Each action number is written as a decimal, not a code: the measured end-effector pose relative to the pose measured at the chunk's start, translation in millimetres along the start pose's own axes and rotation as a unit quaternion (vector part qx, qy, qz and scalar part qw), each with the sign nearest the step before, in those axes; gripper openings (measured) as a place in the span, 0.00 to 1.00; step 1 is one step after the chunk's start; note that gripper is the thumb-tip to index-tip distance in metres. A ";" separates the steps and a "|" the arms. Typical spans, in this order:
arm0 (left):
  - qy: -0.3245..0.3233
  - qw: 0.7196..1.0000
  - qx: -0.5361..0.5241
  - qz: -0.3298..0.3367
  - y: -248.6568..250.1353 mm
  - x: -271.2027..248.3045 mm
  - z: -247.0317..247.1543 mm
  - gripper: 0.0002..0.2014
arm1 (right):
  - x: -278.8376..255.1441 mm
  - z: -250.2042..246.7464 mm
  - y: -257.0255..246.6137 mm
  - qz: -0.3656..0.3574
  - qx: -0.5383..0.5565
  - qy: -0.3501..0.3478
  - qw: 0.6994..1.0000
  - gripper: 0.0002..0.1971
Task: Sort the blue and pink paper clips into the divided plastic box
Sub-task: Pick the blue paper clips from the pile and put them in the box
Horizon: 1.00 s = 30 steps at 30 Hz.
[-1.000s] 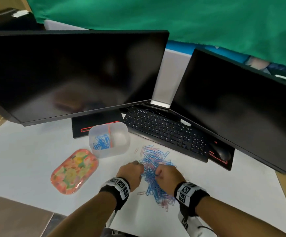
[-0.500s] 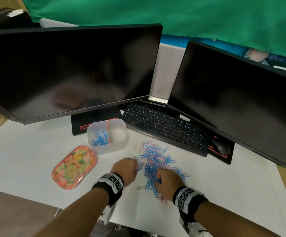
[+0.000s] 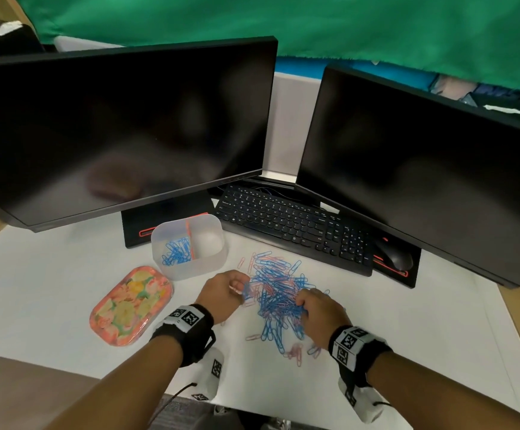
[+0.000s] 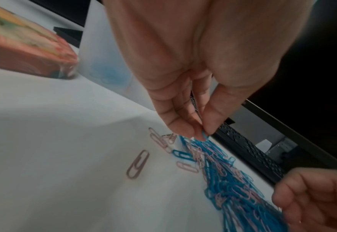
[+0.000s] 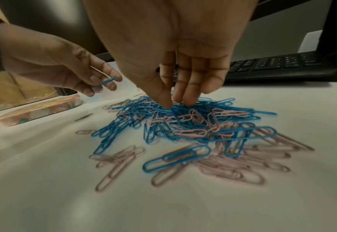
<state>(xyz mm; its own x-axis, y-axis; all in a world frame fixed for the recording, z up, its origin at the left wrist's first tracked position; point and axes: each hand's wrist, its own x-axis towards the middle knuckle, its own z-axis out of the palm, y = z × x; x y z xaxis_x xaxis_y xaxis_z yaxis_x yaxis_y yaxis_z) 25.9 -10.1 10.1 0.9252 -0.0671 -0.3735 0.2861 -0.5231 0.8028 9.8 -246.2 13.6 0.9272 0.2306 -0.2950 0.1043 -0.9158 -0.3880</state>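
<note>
A mixed pile of blue and pink paper clips [image 3: 279, 294] lies on the white desk between my hands. The divided plastic box [image 3: 204, 268] stands just left of and behind it; its left compartment holds blue clips [image 3: 176, 254] and its right compartment looks empty. My left hand [image 3: 242, 288] is at the pile's left edge and pinches one blue clip [image 5: 109, 80] between thumb and fingers, also seen in the left wrist view [image 4: 204, 135]. My right hand [image 5: 174, 104] points its thumb and fingers down onto the top of the pile [image 5: 183, 125], touching clips; no clip is plainly held.
A floral oval tin [image 3: 131, 305] lies left of the box. A black keyboard [image 3: 293, 225] and mouse [image 3: 395, 259] sit behind the pile under two dark monitors [image 3: 122, 125] [image 3: 423, 169]. Loose pink clips [image 3: 296, 352] lie near the desk's front edge.
My left hand has drawn a little left, off the pile, with a blue clip between its fingers. My right hand stays on the pile.
</note>
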 end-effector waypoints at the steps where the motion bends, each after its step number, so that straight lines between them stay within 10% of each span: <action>1: 0.000 1.000 -0.024 -0.013 0.3 -0.2 -1.9 0.16 | -1.2 0.9 -1.2 -0.028 0.002 0.004 1.000 0.12; 13: -0.016 0.964 -0.206 -0.165 8.3 -4.7 1.9 0.11 | 0.4 22.0 -9.5 -0.293 -0.144 -0.074 0.942 0.12; 20: -0.056 0.994 0.034 -0.089 4.0 -7.1 31.8 0.12 | 3.0 18.9 -12.8 -0.282 -0.142 -0.078 0.946 0.06; 30: -0.049 0.958 0.281 -0.027 8.8 -14.3 63.1 0.09 | -10.8 11.4 -4.6 -0.184 -0.016 -0.095 0.978 0.11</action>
<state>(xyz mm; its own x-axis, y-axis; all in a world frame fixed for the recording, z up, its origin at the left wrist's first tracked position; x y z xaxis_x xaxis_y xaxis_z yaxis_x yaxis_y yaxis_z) -0.5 -67.3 -6.8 0.8768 -0.0920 -0.4719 0.1287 -0.9008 0.4147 -4.8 -240.7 8.6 0.7416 0.6006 -0.2990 0.4322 -0.7685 -0.4718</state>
